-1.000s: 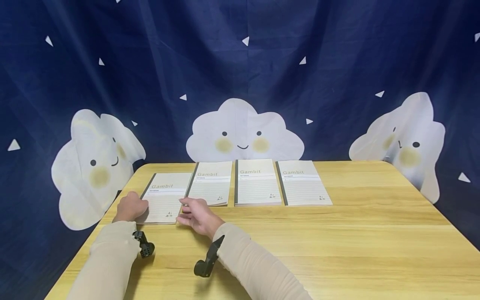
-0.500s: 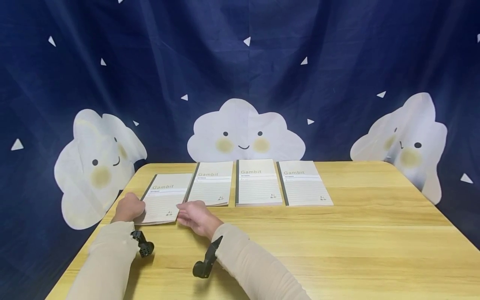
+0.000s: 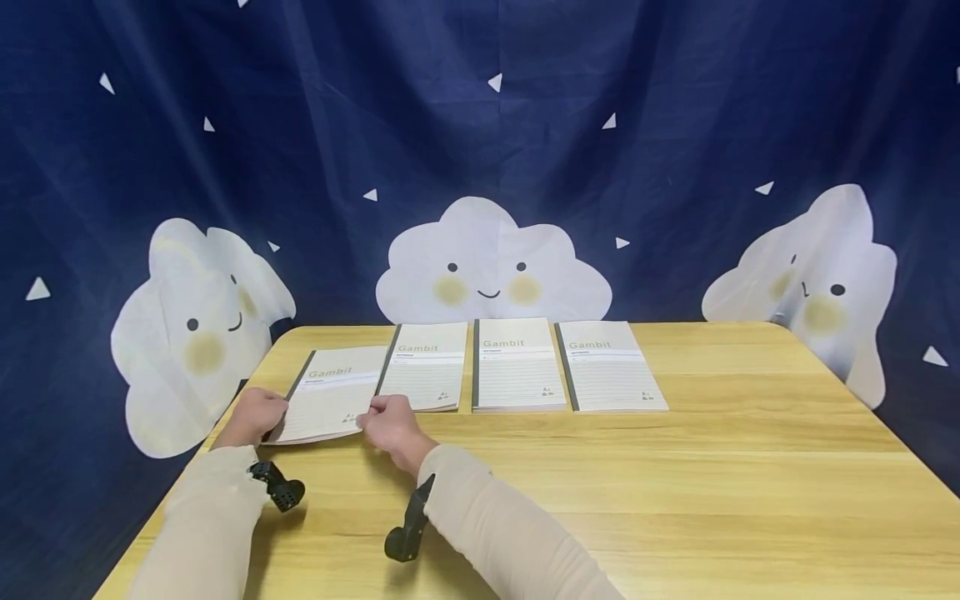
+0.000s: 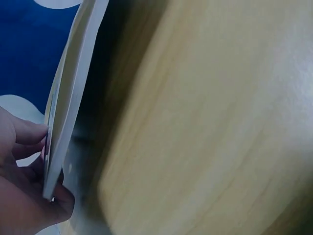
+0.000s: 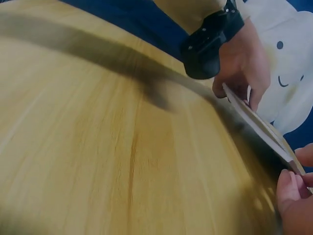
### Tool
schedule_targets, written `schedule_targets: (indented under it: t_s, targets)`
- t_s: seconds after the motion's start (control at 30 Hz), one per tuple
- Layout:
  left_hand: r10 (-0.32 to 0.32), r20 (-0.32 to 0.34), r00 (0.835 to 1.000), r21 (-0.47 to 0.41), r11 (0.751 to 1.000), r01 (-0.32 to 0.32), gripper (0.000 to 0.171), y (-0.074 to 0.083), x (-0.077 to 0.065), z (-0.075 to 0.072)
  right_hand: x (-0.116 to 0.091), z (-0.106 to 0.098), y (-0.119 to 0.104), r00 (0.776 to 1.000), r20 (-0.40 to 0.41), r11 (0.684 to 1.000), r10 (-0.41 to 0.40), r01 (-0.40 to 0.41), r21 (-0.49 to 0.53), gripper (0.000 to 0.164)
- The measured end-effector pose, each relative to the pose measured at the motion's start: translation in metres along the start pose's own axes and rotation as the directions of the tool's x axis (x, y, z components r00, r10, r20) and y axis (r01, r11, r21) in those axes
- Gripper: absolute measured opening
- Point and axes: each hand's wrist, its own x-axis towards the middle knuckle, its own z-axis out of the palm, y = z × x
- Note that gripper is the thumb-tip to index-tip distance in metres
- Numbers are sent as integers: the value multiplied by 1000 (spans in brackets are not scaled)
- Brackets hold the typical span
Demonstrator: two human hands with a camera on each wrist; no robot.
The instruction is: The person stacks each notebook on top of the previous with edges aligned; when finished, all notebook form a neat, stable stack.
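A cream notebook (image 3: 337, 392) with a dark spine and "Gambit" on its cover is at the left of the table, held between both hands. My left hand (image 3: 257, 414) grips its lower left side. In the left wrist view, the left hand (image 4: 24, 171) has its thumb and fingers on opposite faces of the notebook (image 4: 80, 68). My right hand (image 3: 393, 427) pinches the lower right corner. The right wrist view has the notebook (image 5: 259, 128) tilted, its near edge off the table, with fingers of the right hand (image 5: 298, 200) around the corner.
Three similar notebooks lie in a row at the back: one (image 3: 423, 367) close beside the held one, a middle one (image 3: 517, 371), and a right one (image 3: 611, 371). The wooden table (image 3: 675, 500) ends at a dark blue curtain (image 3: 645, 150) with clouds.
The notebook's near edge has risen from the table and tilted, shifting slightly. The right fingers, looser a second ago, have closed on its corner. The other notebooks stay in place.
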Motion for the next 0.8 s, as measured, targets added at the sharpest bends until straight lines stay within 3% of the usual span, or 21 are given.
schedule_targets:
  t_s: [0.1,0.2,0.3,0.47,0.63,0.8]
  targets:
    - [33,16,999,9,999,-34,35,-4,1,-2,0,-1,0,999,-24,999,-23,23,-22,19]
    - [49,14,999,30,998,-49,43,-8,1,-3,0,-3,-1,999,-37,999,-37,36,-16,7]
    - [19,24,1000,-48,999,-18,45,-8,1,-4,1,-5,-1,998,-35,999,-50,49,-17,2]
    - [-13,31,999,-202,979,19,48,-5,-3,-2,2,-10,-1,997,-46,998,-64,64,-19,25]
    - [-30,26,999,-352,935,38,49,4,-6,4,5,-17,-2,997,-44,997,-68,67,-28,41]
    - [-23,-16,1000,-350,937,16,48,14,-5,13,8,-31,-2,996,-46,996,-79,78,-34,45]
